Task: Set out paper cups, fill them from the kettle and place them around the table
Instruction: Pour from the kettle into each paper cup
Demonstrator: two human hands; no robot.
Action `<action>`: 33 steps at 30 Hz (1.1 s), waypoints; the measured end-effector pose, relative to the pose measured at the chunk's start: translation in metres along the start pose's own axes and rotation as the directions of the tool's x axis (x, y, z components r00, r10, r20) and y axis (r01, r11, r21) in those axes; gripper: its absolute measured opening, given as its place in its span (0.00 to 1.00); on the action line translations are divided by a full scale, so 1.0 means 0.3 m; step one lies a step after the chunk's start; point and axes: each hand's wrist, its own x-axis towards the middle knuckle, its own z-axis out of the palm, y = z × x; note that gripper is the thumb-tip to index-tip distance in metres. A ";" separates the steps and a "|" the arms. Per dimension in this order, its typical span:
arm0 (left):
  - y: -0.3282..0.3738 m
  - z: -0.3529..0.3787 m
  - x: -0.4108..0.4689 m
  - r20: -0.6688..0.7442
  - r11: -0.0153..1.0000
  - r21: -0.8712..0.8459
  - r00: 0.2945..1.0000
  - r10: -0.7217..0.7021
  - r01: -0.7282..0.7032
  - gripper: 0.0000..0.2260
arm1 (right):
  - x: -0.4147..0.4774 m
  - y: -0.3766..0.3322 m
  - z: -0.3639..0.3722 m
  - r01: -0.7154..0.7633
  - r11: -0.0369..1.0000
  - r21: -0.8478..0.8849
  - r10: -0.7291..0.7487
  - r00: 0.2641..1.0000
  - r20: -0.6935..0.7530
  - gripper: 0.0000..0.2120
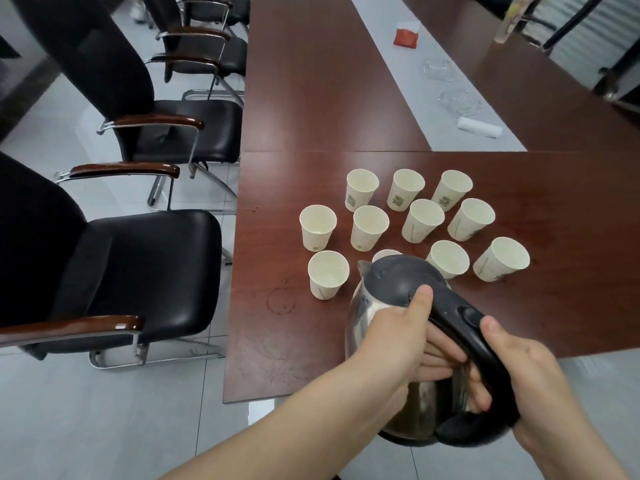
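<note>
The kettle (398,282) hangs tilted over the desk's (571,289) near edge, its spout above a half-hidden cup (386,254). The right hand (519,362) grips its handle and the left hand (391,341) clasps its body, thumb on the lid. Ten more paper cups (370,227) stand beyond the kettle, with black chairs (145,265) to its left.

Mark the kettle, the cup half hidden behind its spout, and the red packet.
kettle (398,278): head view, on the black lid.
cup behind the spout (386,254): head view, on its visible rim.
red packet (406,38): head view, middle of the packet.
</note>
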 end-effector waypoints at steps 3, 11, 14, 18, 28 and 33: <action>-0.003 0.049 -0.005 0.054 0.999 0.029 0.998 -0.025 0.023 0.31 | -0.031 -0.010 -0.046 -0.001 1.000 0.021 0.001 0.999 -0.034 0.39; -0.026 0.228 0.017 0.225 0.989 0.144 0.972 -0.069 0.037 0.32 | -0.089 0.004 -0.213 0.009 0.997 0.081 0.008 0.979 -0.203 0.40; -0.035 0.327 0.044 0.265 0.984 0.179 0.962 -0.060 0.012 0.32 | -0.092 0.003 -0.300 0.012 0.994 0.110 0.015 0.970 -0.241 0.39; -0.046 0.478 0.103 0.304 0.981 0.195 0.950 -0.071 0.011 0.33 | -0.067 -0.005 -0.451 0.003 0.993 0.118 0.028 0.964 -0.266 0.39; -0.055 0.917 0.308 0.250 0.992 0.124 0.968 0.001 -0.033 0.32 | 0.097 -0.071 -0.926 -0.069 0.997 0.035 0.075 0.977 -0.201 0.34; -0.024 1.108 0.427 0.198 0.997 0.059 0.980 0.033 -0.045 0.32 | 0.224 -0.128 -1.127 -0.053 0.998 -0.047 0.042 0.979 -0.197 0.32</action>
